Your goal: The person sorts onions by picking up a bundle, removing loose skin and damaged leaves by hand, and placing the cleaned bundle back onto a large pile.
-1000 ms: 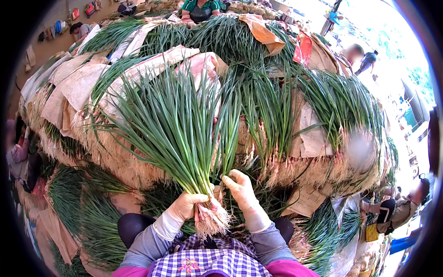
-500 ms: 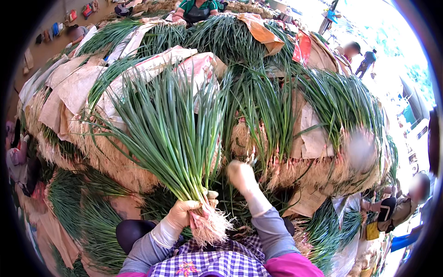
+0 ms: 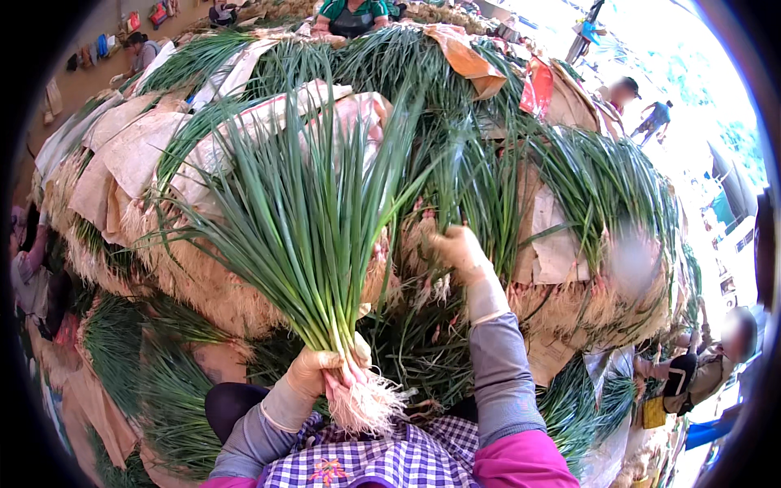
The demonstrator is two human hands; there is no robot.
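Observation:
My gloved left hand (image 3: 313, 368) is closed round the lower stems of a large bunch of green garlic (image 3: 313, 236). The long green leaves fan upward, away from me. Pinkish bulbs and whitish roots (image 3: 364, 403) hang below the grip, above my checked apron. To the right and farther out, my gloved right hand (image 3: 462, 252) is at the front of the heap. Its fingers curl in at some green garlic stalks (image 3: 455, 191), blurred by motion; part of the grip is hidden. Pale bulbs and roots show just below those fingers.
A wide heap of green garlic (image 3: 602, 179) fills the middle, partly covered by pale sacks (image 3: 138, 150) and an orange sack (image 3: 465, 61). More bundles (image 3: 175, 398) lie low at the left. People sit around it, one by a yellow container (image 3: 655, 412) at the right.
My right hand has moved outward and to the right, to the stalks on the heap. The left hand still grips the bunch, which has shifted slightly left.

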